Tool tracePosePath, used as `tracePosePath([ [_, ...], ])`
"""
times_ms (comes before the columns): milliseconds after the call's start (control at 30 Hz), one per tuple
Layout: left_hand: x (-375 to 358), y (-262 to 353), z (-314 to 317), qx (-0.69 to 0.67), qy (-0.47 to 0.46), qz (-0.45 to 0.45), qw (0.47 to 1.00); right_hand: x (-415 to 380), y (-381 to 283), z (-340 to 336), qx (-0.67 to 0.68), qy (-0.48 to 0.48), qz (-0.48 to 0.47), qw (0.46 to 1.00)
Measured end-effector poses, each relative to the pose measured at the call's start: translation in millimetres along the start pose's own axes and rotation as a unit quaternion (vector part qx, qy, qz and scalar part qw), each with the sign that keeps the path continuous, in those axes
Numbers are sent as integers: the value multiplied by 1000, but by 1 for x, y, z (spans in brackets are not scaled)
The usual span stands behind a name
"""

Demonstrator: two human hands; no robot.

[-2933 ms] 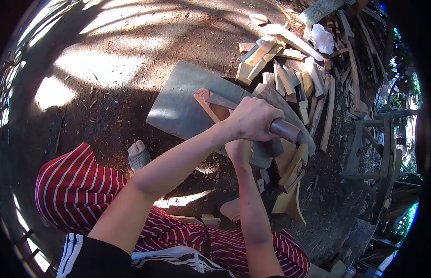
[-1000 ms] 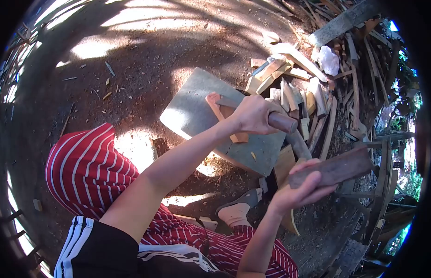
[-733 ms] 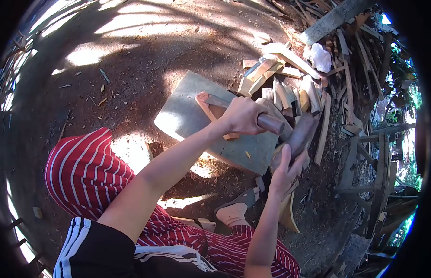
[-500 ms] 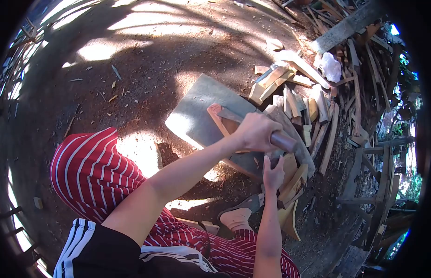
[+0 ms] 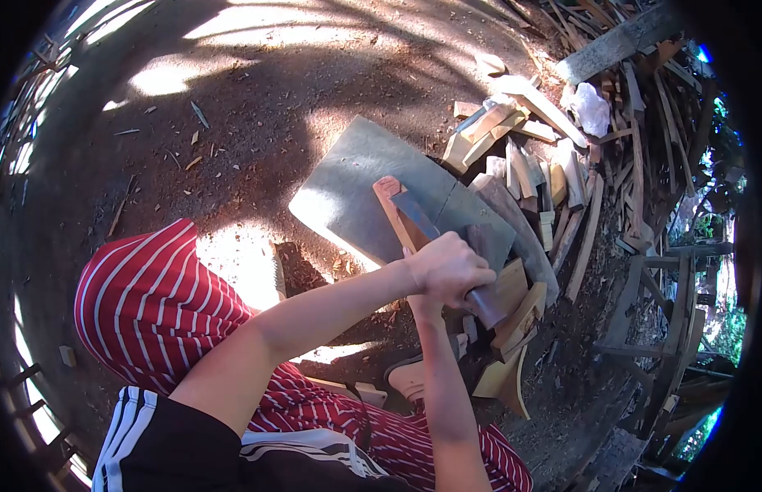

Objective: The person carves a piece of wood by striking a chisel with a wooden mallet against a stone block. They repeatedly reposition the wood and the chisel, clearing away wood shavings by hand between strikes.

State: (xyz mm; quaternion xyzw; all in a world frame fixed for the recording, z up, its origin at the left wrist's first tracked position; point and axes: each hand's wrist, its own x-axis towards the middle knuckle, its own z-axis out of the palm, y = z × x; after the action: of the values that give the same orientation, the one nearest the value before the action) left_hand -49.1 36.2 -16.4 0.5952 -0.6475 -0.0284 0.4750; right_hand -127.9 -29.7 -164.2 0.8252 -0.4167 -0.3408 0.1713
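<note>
My left hand [image 5: 453,269] is closed round the dark, thick handle [image 5: 489,308] of a large knife, whose dark blade [image 5: 415,215] slants up and left past the fist. Alongside the blade lies a reddish-brown piece of wood [image 5: 389,197] with a rounded end, over a broad grey board [image 5: 348,176]. Below my left wrist, my right hand [image 5: 426,307] reaches to the lower end of that wood. A fingertip shows at the wood's edge; my left hand hides most of the other fingers.
Cut wood pieces [image 5: 487,131] are heaped beyond the board, near a white bundle [image 5: 590,109]. Yellowish offcuts [image 5: 504,384] lie by my foot. A wooden frame [image 5: 655,328] stands at right. A thick beam [image 5: 614,45] rests at upper right.
My left hand has come down toward me with the knife handle. My right hand, apart from the wood before, has moved up and left beneath the left wrist to the wood's lower end.
</note>
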Motion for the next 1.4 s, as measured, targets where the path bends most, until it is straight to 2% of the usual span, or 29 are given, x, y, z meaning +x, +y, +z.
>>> tracePosePath([
  [67, -4, 6, 7, 10, -37, 6, 999, -5, 6, 5, 34, 60, -25, 997],
  [233, 3, 12, 2, 4, -30, -3, 1000, -19, 21, 6, 127, 217, -83, 964],
  [467, 10, 1, -11, 23, 30, 5, 999, -47, 28, -10, 253, 424, -167, 854],
  [600, 15, 5, -5, -1, 37, 10, 999, -58, 31, -26, 296, 434, -166, 835],
  [767, 7, -7, -8, 44, 7, 1, 999, -44, 24, -6, 184, 427, -141, 874],
  [933, 10, -5, -9, 18, 46, 7, 999, -32, 17, 13, 70, 412, -116, 901],
  [1267, 14, -8, -10, 20, 64, 3, 998, -8, 2, 31, -169, 366, -55, 914],
  [1300, 14, -8, -10, 16, 72, 2, 997, -12, 4, 25, -168, 367, -52, 914],
  [1367, 14, -7, -10, 12, 77, 4, 997, -27, 12, 7, 66, 377, -126, 915],
  [1400, 14, -7, -10, 15, 79, 2, 997, -33, 19, -1, 67, 378, -123, 915],
])
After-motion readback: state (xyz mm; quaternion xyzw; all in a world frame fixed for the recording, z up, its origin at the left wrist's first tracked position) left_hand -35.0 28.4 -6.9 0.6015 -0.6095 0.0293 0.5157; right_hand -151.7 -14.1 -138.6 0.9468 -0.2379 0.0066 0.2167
